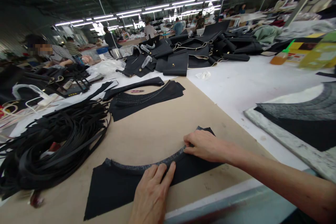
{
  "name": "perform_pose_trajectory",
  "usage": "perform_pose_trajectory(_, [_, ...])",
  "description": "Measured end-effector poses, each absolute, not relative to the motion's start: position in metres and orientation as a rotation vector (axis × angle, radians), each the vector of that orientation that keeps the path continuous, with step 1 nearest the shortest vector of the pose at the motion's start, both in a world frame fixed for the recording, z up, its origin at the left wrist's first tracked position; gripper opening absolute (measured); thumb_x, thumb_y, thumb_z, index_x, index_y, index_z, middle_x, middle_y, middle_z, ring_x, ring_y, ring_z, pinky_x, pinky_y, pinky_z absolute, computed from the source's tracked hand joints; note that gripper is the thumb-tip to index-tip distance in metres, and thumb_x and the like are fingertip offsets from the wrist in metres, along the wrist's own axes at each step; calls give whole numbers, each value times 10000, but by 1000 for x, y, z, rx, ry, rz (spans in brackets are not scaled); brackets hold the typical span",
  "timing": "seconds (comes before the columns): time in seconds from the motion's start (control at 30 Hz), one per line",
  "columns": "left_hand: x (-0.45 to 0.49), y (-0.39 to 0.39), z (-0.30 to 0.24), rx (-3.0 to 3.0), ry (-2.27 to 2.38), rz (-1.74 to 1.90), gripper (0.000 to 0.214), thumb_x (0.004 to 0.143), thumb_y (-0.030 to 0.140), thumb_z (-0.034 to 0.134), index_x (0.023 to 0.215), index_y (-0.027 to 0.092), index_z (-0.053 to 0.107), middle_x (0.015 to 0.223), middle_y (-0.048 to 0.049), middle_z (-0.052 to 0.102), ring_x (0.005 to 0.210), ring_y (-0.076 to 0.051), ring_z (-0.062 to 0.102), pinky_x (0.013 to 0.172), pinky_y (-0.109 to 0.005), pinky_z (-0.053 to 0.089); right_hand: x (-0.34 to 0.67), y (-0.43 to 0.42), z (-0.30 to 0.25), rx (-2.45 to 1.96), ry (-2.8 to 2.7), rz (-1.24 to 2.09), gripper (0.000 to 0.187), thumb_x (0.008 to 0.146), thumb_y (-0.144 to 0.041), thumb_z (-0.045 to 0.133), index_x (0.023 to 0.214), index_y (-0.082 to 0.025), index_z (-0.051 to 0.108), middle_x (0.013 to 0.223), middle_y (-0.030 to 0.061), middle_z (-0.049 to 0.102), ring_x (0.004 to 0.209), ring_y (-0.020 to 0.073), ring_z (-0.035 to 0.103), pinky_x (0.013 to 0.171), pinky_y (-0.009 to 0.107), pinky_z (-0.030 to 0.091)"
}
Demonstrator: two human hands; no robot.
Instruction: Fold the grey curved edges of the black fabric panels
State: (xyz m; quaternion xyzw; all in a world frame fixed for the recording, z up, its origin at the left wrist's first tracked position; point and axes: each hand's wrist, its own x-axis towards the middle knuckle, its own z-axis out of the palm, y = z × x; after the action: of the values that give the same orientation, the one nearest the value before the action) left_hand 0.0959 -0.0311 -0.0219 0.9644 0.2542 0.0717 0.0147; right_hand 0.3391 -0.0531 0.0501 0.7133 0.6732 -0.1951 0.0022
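Black curved cloth panel [111, 189] with speckled grey edging [128, 167] lies under our flattened, ungripping left hand [153, 190] while our right hand [203, 144], beyond it, pinches the edging, apparently mid-fold, so next we likely need even pressing along the curve.

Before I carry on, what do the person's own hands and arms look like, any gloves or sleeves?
The left hand and right hand are bare: no glove or ring shows. The right forearm is slim and uncovered to the picture's edge, without sleeve, watch or cable. On the left, the picture cuts off below the hand, so a sleeve there can't be judged.
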Motion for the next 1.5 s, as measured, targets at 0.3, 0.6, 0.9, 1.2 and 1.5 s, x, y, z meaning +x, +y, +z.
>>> perform_pose_trajectory(0.3, [103, -33, -23, 3104, 746, 355, 687, 689, -6, 432, 1337, 217, 486, 1207, -65, 596, 1052, -207, 536, 956, -337, 436, 336, -59, 42, 2245, 2127, -442, 194, 847, -349, 571, 796, -174, 638, 776, 84, 696, 780, 258, 660, 716, 334, 392])
perform_pose_trajectory(0.6, [129, -42, -22, 3222, 736, 311, 667, 761, 32, 464, 1400, 217, 406, 1073, -55, 633, 959, -206, 575, 852, -319, 481, 365, -60, 37, 2535, 2062, -603, 318, 725, -486, 684, 732, -191, 568, 750, 32, 637, 742, 210, 586, 691, 319, 364])
perform_pose_trajectory(0.9, [137, -46, -24, 3215, 846, 366, 643, 785, 70, 495, 1382, 302, 438, 1067, -55, 598, 957, -202, 540, 884, -326, 446, 404, -56, 35, 2578, 2102, -1044, 99, 772, -277, 586, 746, -181, 588, 652, -31, 574, 591, 103, 497, 524, 216, 319])
perform_pose_trajectory(1.2, [138, -44, -28, 3267, 819, 425, 602, 795, 96, 482, 1361, 299, 466, 1068, -67, 585, 969, -214, 528, 865, -334, 446, 395, -62, 26, 2663, 2120, -832, 100, 792, -290, 606, 760, -196, 594, 715, -1, 621, 668, 138, 543, 580, 238, 326])
perform_pose_trajectory(1.5, [142, -43, -31, 3257, 839, 454, 562, 813, 93, 479, 1340, 289, 487, 1025, -57, 578, 937, -202, 530, 852, -328, 442, 399, -68, 14, 2825, 1941, -734, 189, 809, -370, 625, 860, -204, 549, 682, -25, 588, 607, 128, 529, 546, 241, 311])
